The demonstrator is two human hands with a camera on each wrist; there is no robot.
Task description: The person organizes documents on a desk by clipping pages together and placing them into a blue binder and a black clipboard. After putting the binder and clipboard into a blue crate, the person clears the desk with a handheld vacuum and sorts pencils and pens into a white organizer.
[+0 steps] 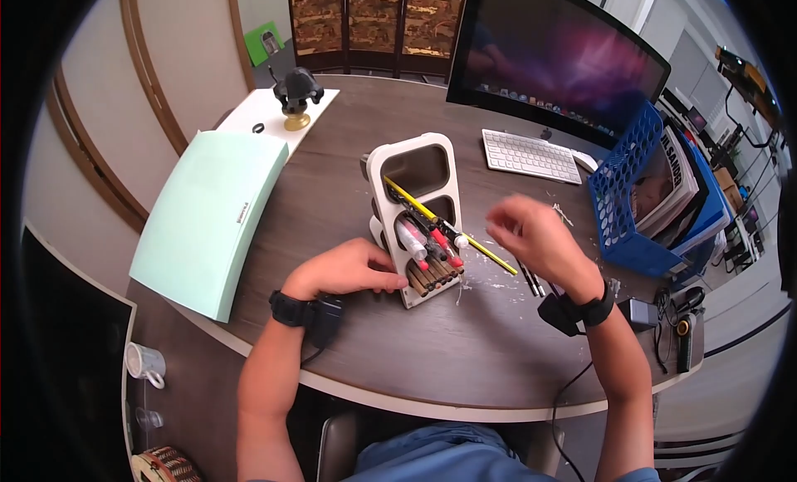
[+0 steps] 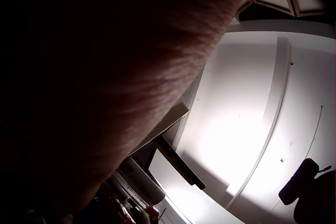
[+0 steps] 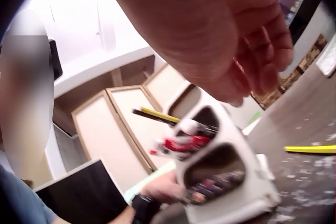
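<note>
A white pen organizer (image 1: 415, 208) lies tilted on the dark wooden desk (image 1: 432, 357), its openings facing me. It holds a yellow pencil (image 1: 490, 256), red and white markers (image 1: 432, 241) and brown pens (image 1: 432, 276). My left hand (image 1: 353, 268) grips the organizer's lower left side with curled fingers; in the right wrist view this left hand (image 3: 160, 188) sits beside the organizer (image 3: 226, 176). My right hand (image 1: 531, 237) hovers above the desk to the right of the organizer, fingers loosely curled and holding nothing. The left wrist view is mostly dark skin, with the organizer's edge (image 2: 173, 116) showing.
A monitor (image 1: 564, 58) and white keyboard (image 1: 531, 156) stand behind. A blue basket (image 1: 631, 200) with magazines is at the right. A mint green folder (image 1: 207, 216) lies at the left, a black figurine (image 1: 295, 92) behind it. Dark pens (image 1: 531, 281) lie by my right wrist.
</note>
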